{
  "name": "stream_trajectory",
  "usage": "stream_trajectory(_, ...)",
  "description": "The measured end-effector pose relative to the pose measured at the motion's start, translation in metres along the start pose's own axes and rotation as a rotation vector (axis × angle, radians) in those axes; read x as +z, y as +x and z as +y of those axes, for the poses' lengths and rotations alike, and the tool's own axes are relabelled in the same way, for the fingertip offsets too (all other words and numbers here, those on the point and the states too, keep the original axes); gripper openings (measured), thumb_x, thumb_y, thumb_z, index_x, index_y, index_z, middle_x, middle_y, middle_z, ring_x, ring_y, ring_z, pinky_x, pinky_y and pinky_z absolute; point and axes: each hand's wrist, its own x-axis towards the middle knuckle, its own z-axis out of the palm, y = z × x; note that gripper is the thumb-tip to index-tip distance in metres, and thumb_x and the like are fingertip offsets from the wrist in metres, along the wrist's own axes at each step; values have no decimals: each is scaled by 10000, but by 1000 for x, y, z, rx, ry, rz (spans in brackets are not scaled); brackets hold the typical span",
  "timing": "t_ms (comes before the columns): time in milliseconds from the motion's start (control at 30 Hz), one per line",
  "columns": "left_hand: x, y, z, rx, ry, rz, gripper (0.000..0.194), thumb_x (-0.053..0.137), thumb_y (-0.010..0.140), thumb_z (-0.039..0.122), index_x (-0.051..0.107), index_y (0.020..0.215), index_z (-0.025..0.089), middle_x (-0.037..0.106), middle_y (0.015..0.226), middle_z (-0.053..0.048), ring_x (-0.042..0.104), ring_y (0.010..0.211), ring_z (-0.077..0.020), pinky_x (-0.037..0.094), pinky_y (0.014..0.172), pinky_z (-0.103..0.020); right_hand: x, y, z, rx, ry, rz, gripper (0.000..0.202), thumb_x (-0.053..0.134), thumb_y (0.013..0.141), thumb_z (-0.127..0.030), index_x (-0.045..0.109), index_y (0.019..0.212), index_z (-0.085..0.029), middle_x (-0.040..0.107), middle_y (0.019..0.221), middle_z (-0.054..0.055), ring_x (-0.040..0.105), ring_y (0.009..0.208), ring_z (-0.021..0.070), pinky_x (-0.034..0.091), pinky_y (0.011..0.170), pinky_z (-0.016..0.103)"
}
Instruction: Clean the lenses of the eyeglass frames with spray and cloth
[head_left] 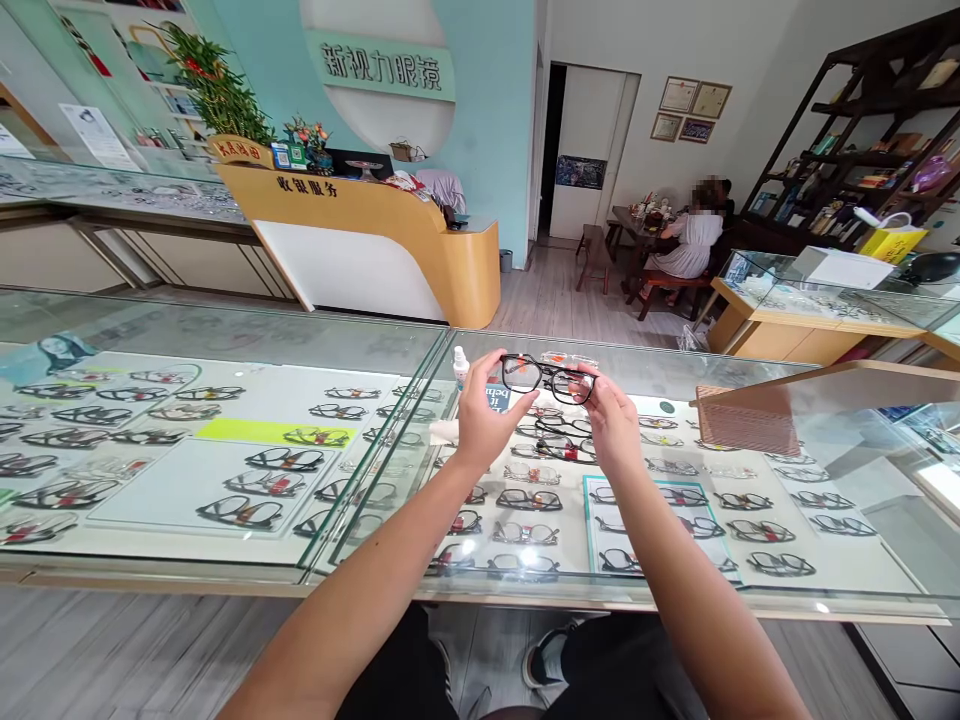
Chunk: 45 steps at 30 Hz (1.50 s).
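Note:
A pair of black-framed glasses (546,378) is held up above the glass display case (420,590), its lenses side by side. My left hand (484,410) grips the left end of the frame, with the thumb stretched out below the lens. At the right end, the fingers of my right hand (611,415) are closed on the frame beside the right lens. Just left of my left hand stands a small white spray bottle (460,366). Rows of glasses lie under the glass beneath my hands, among them a dark pair (529,498).
A wooden-edged panel (825,392) stands on the case at the right. Beyond the case is a curved reception counter (465,275). People sit at a dark table (634,222) at the back right. A white box (844,268) rests on another case.

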Motion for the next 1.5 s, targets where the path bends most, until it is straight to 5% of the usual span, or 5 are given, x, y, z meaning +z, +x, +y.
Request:
stream_trajectory(300,-2,3,0,-7,18,-54,717,870,911,497,586,1506,217,678,1481,-165,684,1343,-316,588,1075,-458,-7,5,-5,0,-7,-33,410,623,997,-464,771,1298,-227,813,1336,114,756,1204,295,555,1122,494)
stream_trajectory(533,-11,7,8,265,158,-190,671,828,955,471,566,1536,260,693,1477,-141,669,1387,-323,556,1172,-486,-21,8,-23,-294,-546,-207,171,732,969,-384,819,1086,-294,780,1339,80,676,1339,304,453,1213,521)
stream_trajectory(733,-15,10,17,366,175,-257,650,813,971,417,551,1550,280,703,1479,-131,684,1378,-319,558,1163,-483,-22,10,-15,-253,-614,-312,136,766,971,-403,821,944,-281,821,1252,89,693,1280,320,443,1189,560)
stream_trajectory(1100,-22,10,24,112,-109,-387,707,872,899,363,598,1546,293,685,1441,-120,706,1274,-297,612,1078,-458,-27,12,-19,42,-330,-444,199,856,906,-497,871,943,-302,766,1403,59,651,1376,307,418,1229,500)
stream_trajectory(1500,-17,6,22,-140,-396,-483,776,866,895,322,537,1598,317,599,1584,-146,732,1272,-285,585,1124,-450,-19,8,-19,249,-204,-388,254,935,796,-495,895,902,-268,830,1105,53,705,1062,254,524,999,401)
